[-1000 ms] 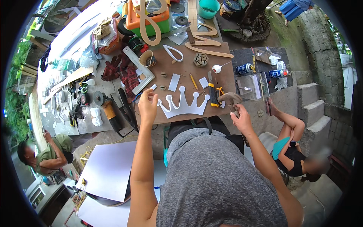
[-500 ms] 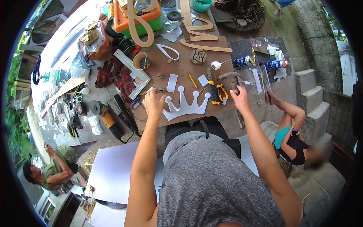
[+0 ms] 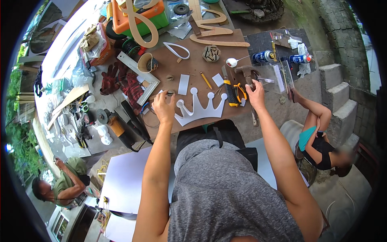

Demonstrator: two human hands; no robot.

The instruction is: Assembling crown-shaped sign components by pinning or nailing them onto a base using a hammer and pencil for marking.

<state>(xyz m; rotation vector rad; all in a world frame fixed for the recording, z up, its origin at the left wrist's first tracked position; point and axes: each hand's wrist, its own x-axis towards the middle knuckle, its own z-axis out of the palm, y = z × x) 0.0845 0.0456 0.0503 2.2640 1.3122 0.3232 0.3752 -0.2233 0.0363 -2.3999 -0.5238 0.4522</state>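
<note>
The white crown-shaped cutout (image 3: 199, 111) is lying flat on the brown board (image 3: 191, 66), its curved base running close to the near edge. The left hand (image 3: 163, 108) is hovering just beside the crown's left points, thumb and fingers standing apart; whether it is touching the board, I cannot tell. The right hand (image 3: 256, 96) is closing around the hammer (image 3: 247, 73) just below the head, at the board's right edge, the handle's end reaching out past the board. A knife (image 3: 231, 92) and yellow-handled pliers (image 3: 241, 92) are filling the gap between crown and hammer, while bare board is stretching above the pencil (image 3: 206, 80). Smooth, flat white pieces are contrasting with dull, worn metal, rough-knit red gloves (image 3: 135, 90) and a pale L-shaped square (image 3: 150, 94).
</note>
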